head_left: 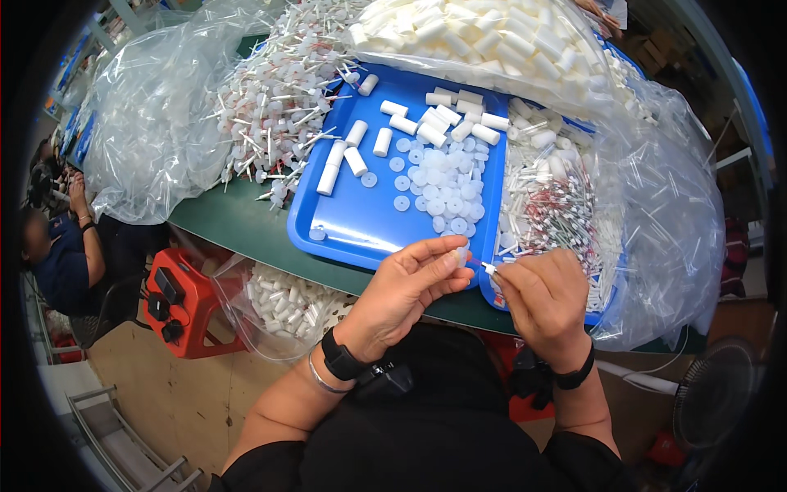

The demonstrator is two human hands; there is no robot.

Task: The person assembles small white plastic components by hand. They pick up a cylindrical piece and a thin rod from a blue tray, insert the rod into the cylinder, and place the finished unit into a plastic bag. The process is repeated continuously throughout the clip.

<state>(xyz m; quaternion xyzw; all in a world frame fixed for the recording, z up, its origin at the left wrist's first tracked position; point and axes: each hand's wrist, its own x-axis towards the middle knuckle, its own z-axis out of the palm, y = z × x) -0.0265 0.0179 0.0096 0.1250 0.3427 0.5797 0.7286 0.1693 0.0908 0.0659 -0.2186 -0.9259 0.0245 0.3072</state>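
Observation:
Just in front of the blue tray [328,248], my two hands nearly meet. Between the thumb and fingers of my left hand [410,283] is a small translucent plastic disc [463,255]. My right hand [545,299] pinches a thin white stick with a red part [488,268], its tip pointing at the disc. Whether the stick has entered the disc is too small to tell. A heap of similar translucent discs [447,184] lies in the tray beyond my hands. White cylinders [382,142] are scattered behind and to the left of them.
A second blue tray on the right holds thin sticks with red and dark parts [557,209]. Assembled stick-and-disc pieces [275,107] pile up at the left. A bag of white cylinders [500,41] covers the back. A red stool [193,299] stands below left; another person [65,254] sits beyond.

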